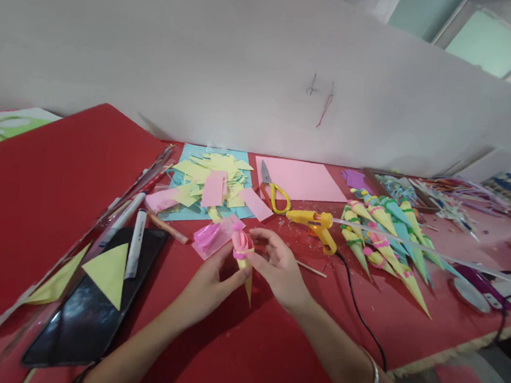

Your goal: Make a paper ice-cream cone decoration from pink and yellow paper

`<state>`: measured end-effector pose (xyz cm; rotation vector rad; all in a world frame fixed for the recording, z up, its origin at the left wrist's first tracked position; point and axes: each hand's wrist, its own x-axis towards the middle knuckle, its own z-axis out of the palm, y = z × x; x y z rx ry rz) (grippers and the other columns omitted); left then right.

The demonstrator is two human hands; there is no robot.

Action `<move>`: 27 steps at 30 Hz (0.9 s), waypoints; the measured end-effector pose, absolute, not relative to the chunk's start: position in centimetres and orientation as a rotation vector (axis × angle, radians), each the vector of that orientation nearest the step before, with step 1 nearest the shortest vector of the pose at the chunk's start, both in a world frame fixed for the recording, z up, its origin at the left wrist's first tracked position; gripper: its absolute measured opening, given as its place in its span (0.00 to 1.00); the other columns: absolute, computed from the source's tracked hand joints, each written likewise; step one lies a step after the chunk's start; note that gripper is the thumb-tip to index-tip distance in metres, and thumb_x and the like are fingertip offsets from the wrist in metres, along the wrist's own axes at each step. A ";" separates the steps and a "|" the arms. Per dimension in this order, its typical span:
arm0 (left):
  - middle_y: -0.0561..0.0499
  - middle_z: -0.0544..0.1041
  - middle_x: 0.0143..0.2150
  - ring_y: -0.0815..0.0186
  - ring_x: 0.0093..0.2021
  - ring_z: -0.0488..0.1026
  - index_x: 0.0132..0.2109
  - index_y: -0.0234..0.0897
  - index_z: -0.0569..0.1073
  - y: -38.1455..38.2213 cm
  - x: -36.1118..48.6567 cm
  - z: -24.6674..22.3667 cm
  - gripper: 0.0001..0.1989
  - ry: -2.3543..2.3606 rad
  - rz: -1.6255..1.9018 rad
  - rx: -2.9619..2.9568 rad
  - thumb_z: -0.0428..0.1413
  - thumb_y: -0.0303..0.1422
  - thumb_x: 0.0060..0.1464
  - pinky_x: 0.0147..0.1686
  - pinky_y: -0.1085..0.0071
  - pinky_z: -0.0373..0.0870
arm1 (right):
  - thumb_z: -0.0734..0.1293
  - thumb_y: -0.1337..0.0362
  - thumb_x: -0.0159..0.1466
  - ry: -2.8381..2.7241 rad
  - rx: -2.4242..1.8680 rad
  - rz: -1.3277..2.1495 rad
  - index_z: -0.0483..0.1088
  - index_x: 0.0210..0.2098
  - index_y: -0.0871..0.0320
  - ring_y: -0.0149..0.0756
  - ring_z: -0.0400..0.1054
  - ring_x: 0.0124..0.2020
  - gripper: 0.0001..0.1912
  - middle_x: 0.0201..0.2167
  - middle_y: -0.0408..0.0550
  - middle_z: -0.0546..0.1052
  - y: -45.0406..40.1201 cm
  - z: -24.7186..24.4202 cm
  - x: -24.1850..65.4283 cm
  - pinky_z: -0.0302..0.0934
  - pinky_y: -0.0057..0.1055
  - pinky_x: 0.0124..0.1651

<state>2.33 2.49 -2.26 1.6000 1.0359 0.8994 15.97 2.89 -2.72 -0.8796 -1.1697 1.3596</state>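
Note:
A small yellow paper cone with a pink top (243, 252) points downward in the middle of the head view. My left hand (216, 281) pinches its left side between thumb and fingers. On its right, my right hand (277, 269) touches the pink rim with the thumb, its fingers curved and spread apart from one another. Bright pink clay or wrap (207, 237) lies on pink paper just left of the cone. Beyond the right hand sits a yellow glue gun (313, 221), with yellow-handled scissors (277, 195) behind it.
Finished cones (390, 243) are piled on the right, near a brown tray (430, 205). Cut paper pieces (213, 181) lie at the back on a blue sheet. A black phone or tablet (85, 313) with markers stands left; a black cable (357, 309) trails right across the red table.

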 end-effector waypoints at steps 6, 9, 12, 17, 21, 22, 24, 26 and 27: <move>0.47 0.67 0.55 0.59 0.53 0.64 0.55 0.39 0.61 2.5 2.2 -2.5 0.22 1.049 0.893 1.658 0.50 0.34 0.51 0.53 0.61 0.60 | 0.67 0.64 0.54 -1.141 -0.859 1.580 0.68 0.45 0.53 0.36 0.65 0.47 0.17 0.45 0.45 0.72 2.8 -2.6 16.2 0.58 0.36 0.51; 0.47 0.68 0.54 0.58 0.52 0.66 0.54 0.39 0.62 2.5 2.1 -2.6 0.22 1.068 0.883 1.667 0.50 0.34 0.51 0.52 0.60 0.62 | 0.67 0.65 0.55 -1.157 -0.815 1.611 0.70 0.44 0.52 0.36 0.66 0.46 0.16 0.43 0.44 0.74 2.9 -2.7 16.3 0.58 0.36 0.51; 0.48 0.69 0.54 0.58 0.52 0.66 0.53 0.38 0.63 2.6 2.1 -2.5 0.20 1.059 0.877 1.686 0.50 0.34 0.51 0.52 0.60 0.62 | 0.67 0.66 0.55 -1.158 -0.809 1.602 0.70 0.43 0.52 0.36 0.66 0.46 0.16 0.43 0.44 0.74 2.9 -2.8 16.3 0.58 0.36 0.51; 0.47 0.69 0.53 0.59 0.52 0.66 0.52 0.38 0.63 2.6 2.0 -2.4 0.20 1.040 0.859 1.701 0.51 0.34 0.51 0.52 0.61 0.62 | 0.67 0.67 0.54 -1.145 -0.801 1.584 0.71 0.42 0.53 0.35 0.67 0.44 0.15 0.42 0.44 0.75 2.9 -2.8 16.3 0.57 0.36 0.51; 0.47 0.69 0.53 0.59 0.52 0.66 0.52 0.38 0.63 2.5 2.0 -2.4 0.20 1.036 0.861 1.687 0.51 0.34 0.51 0.52 0.62 0.63 | 0.67 0.67 0.54 -1.148 -0.806 1.575 0.71 0.43 0.53 0.34 0.67 0.44 0.16 0.41 0.44 0.75 2.9 -2.8 16.3 0.58 0.35 0.50; 0.47 0.69 0.53 0.59 0.52 0.66 0.52 0.38 0.64 2.5 2.0 -2.3 0.20 1.037 0.862 1.685 0.51 0.33 0.51 0.52 0.62 0.62 | 0.67 0.67 0.54 -1.145 -0.810 1.575 0.71 0.43 0.53 0.34 0.67 0.44 0.16 0.41 0.44 0.75 2.9 -2.8 16.3 0.58 0.35 0.50; 0.47 0.70 0.53 0.59 0.52 0.66 0.52 0.38 0.64 2.4 2.0 -2.2 0.20 1.044 0.868 1.682 0.51 0.33 0.51 0.52 0.62 0.62 | 0.67 0.67 0.53 -1.135 -0.816 1.573 0.71 0.42 0.53 0.34 0.66 0.44 0.16 0.41 0.44 0.75 2.9 -2.8 16.3 0.58 0.35 0.50; 0.48 0.70 0.52 0.59 0.52 0.67 0.52 0.38 0.65 2.4 2.1 -2.0 0.20 1.050 0.869 1.673 0.51 0.34 0.51 0.51 0.61 0.63 | 0.67 0.67 0.53 -1.127 -0.806 1.582 0.71 0.42 0.52 0.34 0.66 0.44 0.16 0.42 0.43 0.74 2.9 -2.9 16.3 0.58 0.34 0.50; 0.48 0.71 0.52 0.59 0.51 0.67 0.52 0.39 0.65 2.4 2.1 -2.0 0.20 1.052 0.868 1.665 0.51 0.34 0.51 0.50 0.62 0.64 | 0.67 0.67 0.53 -1.121 -0.792 1.594 0.71 0.42 0.52 0.34 0.66 0.44 0.16 0.42 0.43 0.74 2.9 -2.9 16.2 0.58 0.34 0.50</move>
